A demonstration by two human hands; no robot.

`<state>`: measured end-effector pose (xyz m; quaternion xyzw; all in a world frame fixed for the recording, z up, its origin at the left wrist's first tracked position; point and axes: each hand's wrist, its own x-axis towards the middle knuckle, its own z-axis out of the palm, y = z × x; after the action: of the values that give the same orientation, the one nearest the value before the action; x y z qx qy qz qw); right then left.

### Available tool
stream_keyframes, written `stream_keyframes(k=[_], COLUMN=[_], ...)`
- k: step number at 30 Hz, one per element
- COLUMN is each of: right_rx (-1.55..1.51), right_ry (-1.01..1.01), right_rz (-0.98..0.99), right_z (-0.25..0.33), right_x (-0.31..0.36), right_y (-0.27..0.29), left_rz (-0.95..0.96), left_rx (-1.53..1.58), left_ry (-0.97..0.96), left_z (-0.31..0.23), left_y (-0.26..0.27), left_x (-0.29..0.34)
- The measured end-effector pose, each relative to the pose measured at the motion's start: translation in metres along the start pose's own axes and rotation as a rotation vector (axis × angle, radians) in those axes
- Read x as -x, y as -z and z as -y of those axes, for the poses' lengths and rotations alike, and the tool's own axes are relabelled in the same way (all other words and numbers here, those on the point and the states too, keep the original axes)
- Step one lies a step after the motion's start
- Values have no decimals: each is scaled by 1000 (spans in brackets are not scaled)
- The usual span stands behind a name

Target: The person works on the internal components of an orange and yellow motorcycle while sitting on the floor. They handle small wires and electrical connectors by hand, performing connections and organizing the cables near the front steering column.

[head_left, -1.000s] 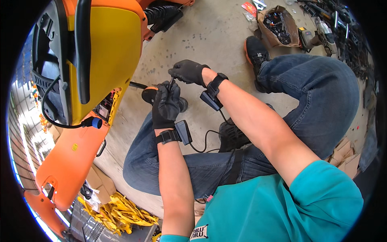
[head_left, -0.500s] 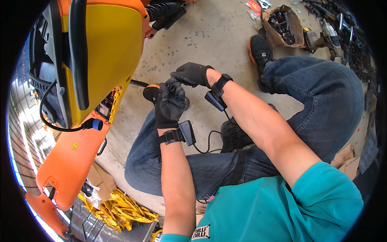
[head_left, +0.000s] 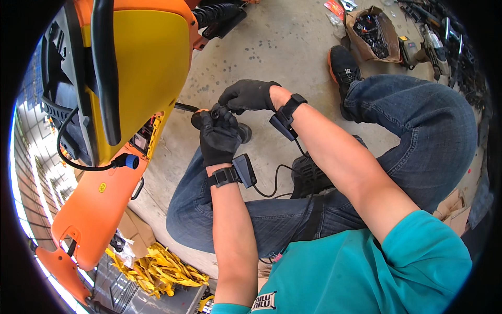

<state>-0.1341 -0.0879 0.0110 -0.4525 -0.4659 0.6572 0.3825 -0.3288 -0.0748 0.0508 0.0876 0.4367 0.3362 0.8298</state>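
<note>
Both my hands wear black gloves and meet in front of the orange-and-yellow vehicle body (head_left: 149, 57). My left hand (head_left: 219, 137) has its palm turned up, with the fingers curled around something small and dark that I cannot make out. Just above it, my right hand (head_left: 250, 96) reaches in from the right, its fingertips pinched against the left fingers. What the right fingers hold is hidden by the dark gloves. A black cable ending in a blue-ringed connector (head_left: 130, 161) hangs from the vehicle, left of my hands.
A paper bag (head_left: 389, 36) of small dark parts stands beyond my right shoe (head_left: 343, 65). Beside it lies a cordless power tool (head_left: 432, 54), with dark metal parts piled at the far right. Yellow strips (head_left: 159, 269) fill a grey container at lower left. Cardboard (head_left: 137, 230) lies nearby.
The whole view has shifted slightly. My left fingers have curled in a little more, and my right fingertips have bent down toward them. Both hands stay together.
</note>
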Motion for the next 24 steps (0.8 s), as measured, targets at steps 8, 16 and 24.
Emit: stream_keyframes(k=[8, 16, 24], right_rx=[-389, -525, -558], right_ry=[-34, 9, -17], right_rz=[-30, 24, 87], right_z=[-17, -28, -33], right_x=[2, 2, 5], right_y=[-5, -8, -5], left_rz=[-8, -3, 28], left_rx=[-18, -102, -129], left_ry=[41, 18, 58], left_z=[2, 3, 0], left_y=[-7, -22, -24], left_x=[-4, 2, 3])
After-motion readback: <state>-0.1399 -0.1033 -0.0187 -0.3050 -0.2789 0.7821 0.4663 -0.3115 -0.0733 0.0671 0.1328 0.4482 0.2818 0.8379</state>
